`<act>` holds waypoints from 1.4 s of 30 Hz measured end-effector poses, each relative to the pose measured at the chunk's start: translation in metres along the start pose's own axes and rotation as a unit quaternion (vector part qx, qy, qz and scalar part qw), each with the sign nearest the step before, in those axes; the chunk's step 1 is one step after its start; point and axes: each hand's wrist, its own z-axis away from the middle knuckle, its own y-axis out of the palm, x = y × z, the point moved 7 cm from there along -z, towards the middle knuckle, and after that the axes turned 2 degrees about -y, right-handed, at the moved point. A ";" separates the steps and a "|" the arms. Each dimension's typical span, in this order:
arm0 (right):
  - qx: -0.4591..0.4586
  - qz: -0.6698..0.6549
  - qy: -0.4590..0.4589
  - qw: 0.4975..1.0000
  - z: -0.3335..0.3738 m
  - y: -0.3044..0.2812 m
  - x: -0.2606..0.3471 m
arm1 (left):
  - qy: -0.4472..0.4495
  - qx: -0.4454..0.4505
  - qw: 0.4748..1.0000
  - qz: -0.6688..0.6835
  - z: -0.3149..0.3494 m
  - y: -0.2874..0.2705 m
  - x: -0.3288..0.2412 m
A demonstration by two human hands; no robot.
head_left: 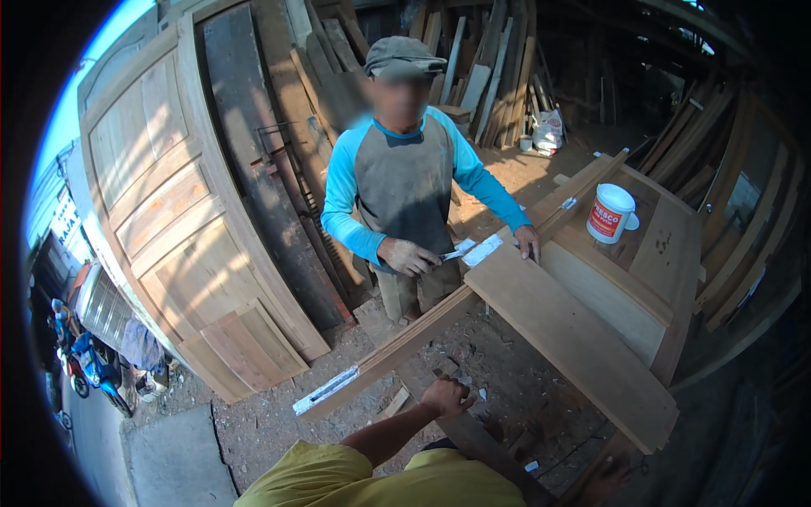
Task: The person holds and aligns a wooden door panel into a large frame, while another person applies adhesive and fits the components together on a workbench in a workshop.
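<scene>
My left hand [446,397] is closed, its fingers curled over a dark wooden beam [483,448] close in front of me. Low at the right, my right hand [606,480] lies in deep shadow beside a piece of wood; its fingers are too dim to make out. Across from me, a person in a blue and grey shirt holds a putty knife [456,253] over white paste [483,250] on a wooden rail. That person's other hand rests by a wide wooden board [574,346]. More white paste [328,389] covers the near end of a long wooden rail [397,346].
A white bucket [610,215] with a red label stands on a panelled wooden door [655,245] at right. Another door [186,211] leans at left. Planks [490,76] are stacked behind the person. Wood scraps litter the ground; motorbikes [93,367] stand by the road.
</scene>
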 end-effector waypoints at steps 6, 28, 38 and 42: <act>-0.087 -0.022 -0.018 0.996 0.001 -0.023 0.015 | 0.005 0.012 1.000 -0.010 -0.006 0.001 -0.003; -0.091 0.015 -0.042 0.995 -0.001 -0.020 0.015 | 0.005 0.011 1.000 -0.014 -0.001 0.001 0.000; 0.020 -0.020 0.056 0.998 0.003 -0.030 0.022 | -0.002 0.017 1.000 -0.002 -0.001 -0.004 -0.001; 0.003 -0.040 0.020 0.999 0.004 -0.027 0.019 | -0.004 0.016 1.000 -0.003 -0.001 -0.002 0.000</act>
